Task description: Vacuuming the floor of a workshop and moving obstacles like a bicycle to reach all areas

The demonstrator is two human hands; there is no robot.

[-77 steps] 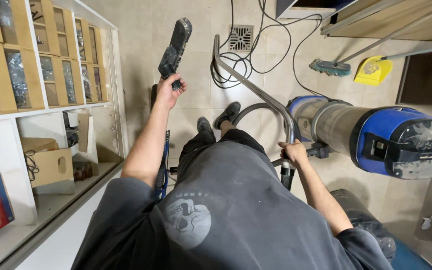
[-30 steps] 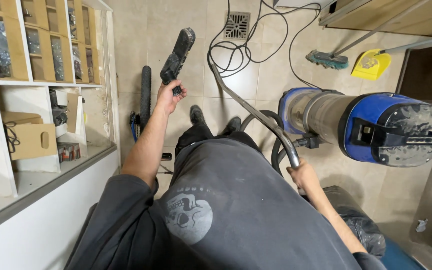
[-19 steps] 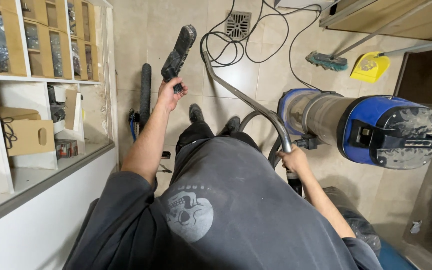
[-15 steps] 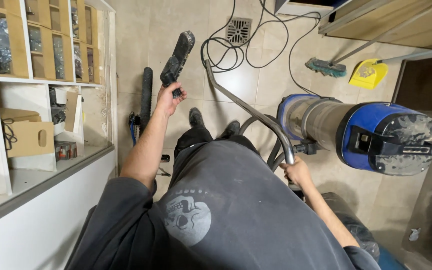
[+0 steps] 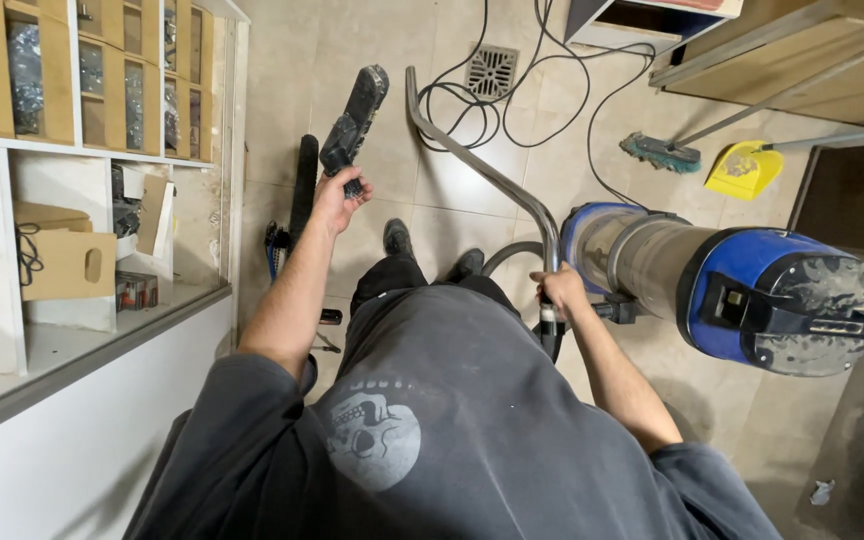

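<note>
Black flat vacuum floor nozzle (image 5: 354, 118) raised over the tiled floor, far left, about where it was half a second ago. Left hand (image 5: 340, 198) grip wrapped on its lower neck. Right hand (image 5: 558, 291) clenched round bent grey metal wand (image 5: 482, 170), slid slightly higher. Dusty blue-and-steel canister vacuum (image 5: 722, 285) right.

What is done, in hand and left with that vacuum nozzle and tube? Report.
Done: the black flat vacuum nozzle is off the bent metal tube, whose far end is bare. In hand: the left hand holds the nozzle raised; the right hand grips the tube beside the blue and steel canister vacuum. Left, probably: nozzle and tube are apart, and the black cable lies uncoiled.
</note>
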